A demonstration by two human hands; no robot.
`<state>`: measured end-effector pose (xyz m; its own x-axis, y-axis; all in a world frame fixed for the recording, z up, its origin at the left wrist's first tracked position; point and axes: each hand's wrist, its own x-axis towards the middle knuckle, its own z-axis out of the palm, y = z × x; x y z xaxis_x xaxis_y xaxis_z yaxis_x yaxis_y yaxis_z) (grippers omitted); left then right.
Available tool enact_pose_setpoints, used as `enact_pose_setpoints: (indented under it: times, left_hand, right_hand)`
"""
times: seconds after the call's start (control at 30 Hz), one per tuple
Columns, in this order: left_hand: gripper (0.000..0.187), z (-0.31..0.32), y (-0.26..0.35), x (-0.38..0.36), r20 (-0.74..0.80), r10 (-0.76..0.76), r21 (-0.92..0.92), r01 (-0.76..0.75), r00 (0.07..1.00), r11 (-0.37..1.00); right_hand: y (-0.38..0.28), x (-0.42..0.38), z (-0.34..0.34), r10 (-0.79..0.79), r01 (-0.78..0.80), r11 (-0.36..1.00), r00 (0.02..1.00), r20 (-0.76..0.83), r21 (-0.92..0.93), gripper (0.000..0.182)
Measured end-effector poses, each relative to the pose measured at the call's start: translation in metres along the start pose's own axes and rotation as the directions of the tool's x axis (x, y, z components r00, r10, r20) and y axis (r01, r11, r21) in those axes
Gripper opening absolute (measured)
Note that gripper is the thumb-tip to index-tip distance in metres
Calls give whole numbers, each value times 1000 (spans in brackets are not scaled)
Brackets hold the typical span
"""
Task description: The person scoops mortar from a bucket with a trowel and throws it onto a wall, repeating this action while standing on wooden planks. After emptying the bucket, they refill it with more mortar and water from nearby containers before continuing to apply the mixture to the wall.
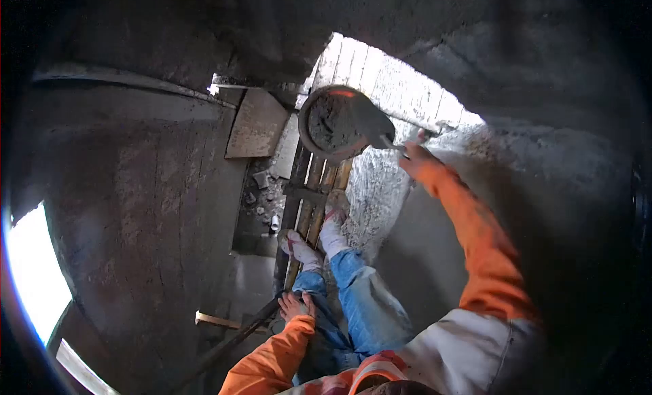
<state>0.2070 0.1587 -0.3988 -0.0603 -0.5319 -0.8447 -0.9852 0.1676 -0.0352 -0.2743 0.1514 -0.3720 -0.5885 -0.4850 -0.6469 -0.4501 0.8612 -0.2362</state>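
Right hand (pixel 415 157) closed on a trowel (pixel 372 123) over the mortar pan (pixel 333 123) on planks (pixel 319 184), left hand (pixel 295 305) spread open on a rail (pixel 231 340); an overloaded blade could spill mortar, or a knock tip the pan off the narrow staging

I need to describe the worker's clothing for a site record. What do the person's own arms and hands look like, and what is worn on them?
Both arms wear long bright orange sleeves reaching the wrists. The right sleeve joins a pale grey-white jacket panel at the shoulder. The left sleeve is creased. The left hand and right hand are bare, without gloves. No markings or wrist items are visible.
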Motion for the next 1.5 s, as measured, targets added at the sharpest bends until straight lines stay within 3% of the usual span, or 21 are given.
enact_pose_setpoints:
  times: [0.03, 0.07, 0.13, 0.27, 0.33, 0.37, 0.43, 0.5, 0.57, 0.63, 0.7, 0.8, 0.97, 1.1, 1.17, 1.23, 1.3, 1.37, 1.43, 1.47, 1.5]
  left_hand:
    - [60, -2, 0, -1, 23, -15, -37, 16, 1000, 999]
    - [57, -2, 0, -1, 13, -9, -54, 10, 1000, 999]
    - [55, 3, -4, 0, 4, -11, -44, 11, 1000, 999]
    - [52, 7, -1, 4, 19, -20, -74, 22, 1000, 997]
    - [51, 10, -3, 2, 29, -34, -76, 36, 999, 996]
    - [51, 12, -4, 1, 15, -30, -82, 32, 999, 996]
    - [51, 12, -6, 3, -9, -22, -87, 21, 1000, 996]
    - [53, 13, -8, 2, 3, -11, -88, 11, 1000, 996]
    - [53, 10, -5, 3, 17, -18, -95, 20, 1000, 995]
    - [54, 8, -2, 0, 36, -19, -102, 23, 999, 994]
    - [54, 6, 0, -1, 47, -30, -97, 34, 998, 995]
    - [53, 13, -7, -6, -40, -12, -85, 9, 999, 996]
    - [48, 15, -13, -16, -192, 45, -111, -67, 980, 992]
    - [44, 18, -36, -4, -345, 194, -124, -249, 919, 960]
    - [40, -9, -28, -14, -322, 139, -170, -202, 936, 965]
    - [38, -5, -43, -6, -408, 137, -173, -224, 903, 959]
    - [37, -16, -45, -6, -437, 101, -160, -188, 894, 969]
    - [37, -33, -39, -8, -411, 84, -161, -163, 908, 974]
    - [39, -31, -53, -2, -438, 69, -167, -157, 896, 973]
    - [41, -17, -63, 9, -530, 128, -96, -209, 838, 973]
    - [41, -18, -63, 10, -528, 95, -118, -184, 844, 976]
  right_hand:
    - [1, 36, 19, 57, -35, 993, 981, 187, -115, 32]
    - [29, 86, 63, 119, -114, 977, 993, 20, -181, 31]
    - [37, 135, 113, 167, -181, 940, 983, -74, -290, 30]
    - [4, 188, 198, 412, -427, 904, 875, -254, -2, 30]
    - [-27, 150, 183, 191, -152, 940, 976, 102, -307, 26]
    - [-19, 148, 189, 191, -151, 940, 976, 107, -305, 26]
    - [12, 146, 198, 52, -55, 986, 998, 23, 156, 32]
    - [36, 136, 195, 8, -18, 991, 998, 69, 131, 37]
    - [48, 118, 193, -76, 109, 974, 983, -167, 198, 35]
    - [48, 117, 188, 36, -40, 999, 995, -90, -35, 37]
    - [31, 114, 176, 223, -248, 967, 938, -267, -64, 39]
    - [-5, 86, 122, 406, -406, 913, 900, -158, 37, 38]
    - [-38, 0, 22, 97, -108, 994, 925, -366, -9, 35]
    - [-85, -111, -76, -308, 320, 947, 912, -270, 2, 24]
    - [-106, -161, -124, -569, 574, 819, 808, -154, -17, 20]
    - [-121, -186, -167, -752, 734, 660, 645, 140, 161, 22]
    - [-139, -194, -210, -707, 616, 692, 474, 525, 376, 25]
    - [-125, -154, -226, -436, 439, 866, 425, 793, 241, 22]
    - [-91, -118, -253, -344, 291, 935, 887, 307, 204, 26]
    - [-73, -100, -266, -240, 229, 938, 971, 13, 259, 28]
    - [-74, -105, -271, 72, 134, 931, 844, -531, 339, 30]
